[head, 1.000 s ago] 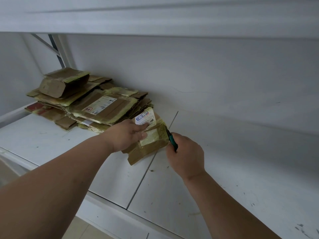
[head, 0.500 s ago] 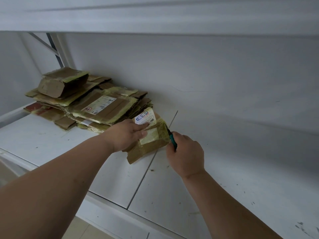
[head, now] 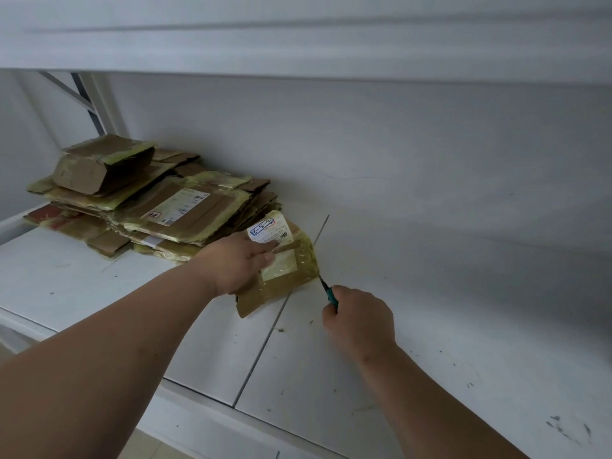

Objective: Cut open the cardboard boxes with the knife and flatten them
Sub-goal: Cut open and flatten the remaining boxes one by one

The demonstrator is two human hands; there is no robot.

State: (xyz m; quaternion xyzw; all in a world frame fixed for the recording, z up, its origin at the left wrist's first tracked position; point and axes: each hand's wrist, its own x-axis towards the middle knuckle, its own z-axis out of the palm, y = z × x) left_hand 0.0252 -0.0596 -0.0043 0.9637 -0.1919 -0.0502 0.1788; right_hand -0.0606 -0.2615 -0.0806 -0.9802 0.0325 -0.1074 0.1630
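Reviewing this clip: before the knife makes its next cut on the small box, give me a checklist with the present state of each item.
1. Box held steady: ok. The left hand presses the small box down on the shelf.
2. Knife in a firm grip: ok. The right hand is curled round the knife.
3. Blade at the box: ok. Its tip meets the box's right edge.
4. Left fingers away from the blade: ok. They lie on the label, across the box from the knife.
5. Tape fully cut: cannot tell.
6. Room to flatten: ok. The stack of flattened boxes lies to the left, behind the hand.
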